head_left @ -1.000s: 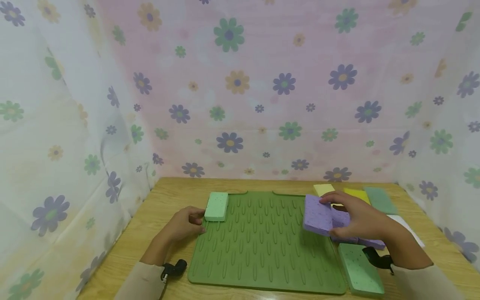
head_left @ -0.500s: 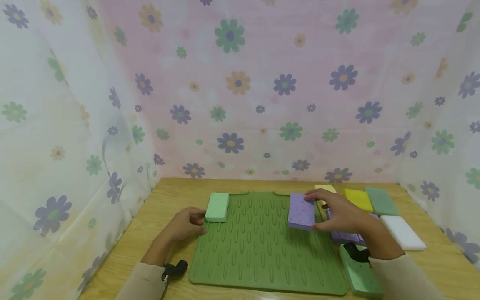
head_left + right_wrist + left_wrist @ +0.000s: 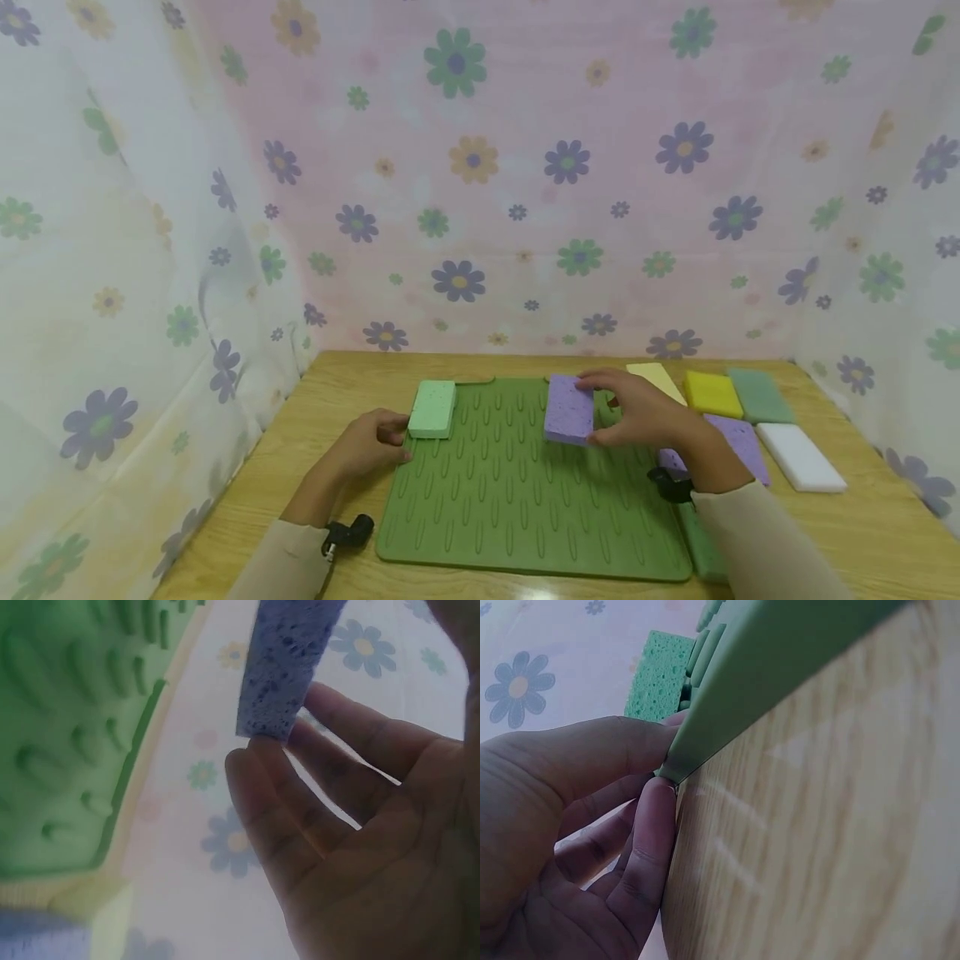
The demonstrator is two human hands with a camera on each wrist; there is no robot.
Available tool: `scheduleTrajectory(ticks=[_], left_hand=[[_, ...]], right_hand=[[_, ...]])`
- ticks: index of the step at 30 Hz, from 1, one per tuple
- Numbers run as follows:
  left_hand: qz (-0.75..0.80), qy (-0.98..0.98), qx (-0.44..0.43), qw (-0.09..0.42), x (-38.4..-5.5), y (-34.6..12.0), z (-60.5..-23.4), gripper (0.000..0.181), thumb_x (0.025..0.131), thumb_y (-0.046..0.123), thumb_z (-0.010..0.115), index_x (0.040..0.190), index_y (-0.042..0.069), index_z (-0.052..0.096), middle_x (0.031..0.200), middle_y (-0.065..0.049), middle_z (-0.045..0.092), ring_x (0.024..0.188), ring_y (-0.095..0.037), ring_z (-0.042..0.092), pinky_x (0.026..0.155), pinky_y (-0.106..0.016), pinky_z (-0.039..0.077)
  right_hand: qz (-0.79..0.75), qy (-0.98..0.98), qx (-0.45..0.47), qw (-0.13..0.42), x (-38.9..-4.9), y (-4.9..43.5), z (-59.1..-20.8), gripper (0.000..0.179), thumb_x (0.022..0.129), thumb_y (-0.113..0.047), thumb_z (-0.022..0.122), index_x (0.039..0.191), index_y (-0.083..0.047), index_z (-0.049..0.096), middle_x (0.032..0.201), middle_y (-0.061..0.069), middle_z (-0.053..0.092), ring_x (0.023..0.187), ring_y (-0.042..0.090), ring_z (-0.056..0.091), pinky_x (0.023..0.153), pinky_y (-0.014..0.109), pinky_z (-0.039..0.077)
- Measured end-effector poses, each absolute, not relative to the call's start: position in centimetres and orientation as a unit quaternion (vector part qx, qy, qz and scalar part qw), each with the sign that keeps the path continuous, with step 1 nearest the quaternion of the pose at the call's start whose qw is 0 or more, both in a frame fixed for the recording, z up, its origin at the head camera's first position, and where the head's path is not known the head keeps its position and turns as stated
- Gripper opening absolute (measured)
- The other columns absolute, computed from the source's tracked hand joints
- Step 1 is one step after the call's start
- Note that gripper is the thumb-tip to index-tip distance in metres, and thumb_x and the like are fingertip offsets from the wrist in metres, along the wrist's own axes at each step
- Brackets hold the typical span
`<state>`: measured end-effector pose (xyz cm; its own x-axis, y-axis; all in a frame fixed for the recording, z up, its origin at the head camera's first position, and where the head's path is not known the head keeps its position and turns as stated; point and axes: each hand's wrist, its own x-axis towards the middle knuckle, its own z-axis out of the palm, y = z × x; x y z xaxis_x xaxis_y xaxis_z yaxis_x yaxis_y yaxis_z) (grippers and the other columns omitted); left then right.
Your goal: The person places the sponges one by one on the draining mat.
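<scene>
My right hand point(image 3: 637, 412) pinches a purple sponge point(image 3: 568, 408) by its right side, fingers at the far end and thumb at the near end. The sponge hangs tilted over a ribbed green silicone mat point(image 3: 510, 500). In the right wrist view, its pitted side point(image 3: 281, 675) shows at the fingertips. My left hand point(image 3: 367, 446) rests at the mat's left edge with relaxed, bent fingers; in the left wrist view, the thumb and a finger point(image 3: 656, 817) touch that edge. A light green sponge point(image 3: 432, 408) lies on the mat's far left corner, beside the left fingertips.
Right of the mat lie a purple sponge point(image 3: 738, 446), a pale yellow one point(image 3: 656, 381), a bright yellow one point(image 3: 712, 394), a grey-green pad point(image 3: 760, 396) and a white block point(image 3: 801, 457). A green sponge point(image 3: 701, 542) is partly under the right forearm. Floral cloth point(image 3: 510, 317) encloses the wooden table.
My right hand has carried the purple sponge leftward, from the mat's right edge to over its far middle. The left hand has stayed at the mat's left edge.
</scene>
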<state>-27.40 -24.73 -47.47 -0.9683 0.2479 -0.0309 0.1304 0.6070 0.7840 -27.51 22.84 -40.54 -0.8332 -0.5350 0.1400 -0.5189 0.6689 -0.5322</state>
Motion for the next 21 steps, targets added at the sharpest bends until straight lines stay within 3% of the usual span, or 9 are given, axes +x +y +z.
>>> scheduleTrajectory(ticks=[21], left_hand=[[0.436, 0.891, 0.107, 0.071, -27.4, -24.8, -47.1, 0.063, 0.084, 0.017, 0.088, 0.142, 0.010, 0.064, 0.132, -0.006, 0.065, 0.107, -0.020, 0.065, 0.088, -0.040, 0.057]], right_hand=[[-0.283, 0.906, -0.314, 0.010, -29.1, 18.0, -40.2, 0.077, 0.082, -0.030, 0.086, 0.150, -0.011, 0.056, 0.160, 0.009, 0.046, 0.146, 0.035, 0.045, 0.106, 0.056, 0.048]])
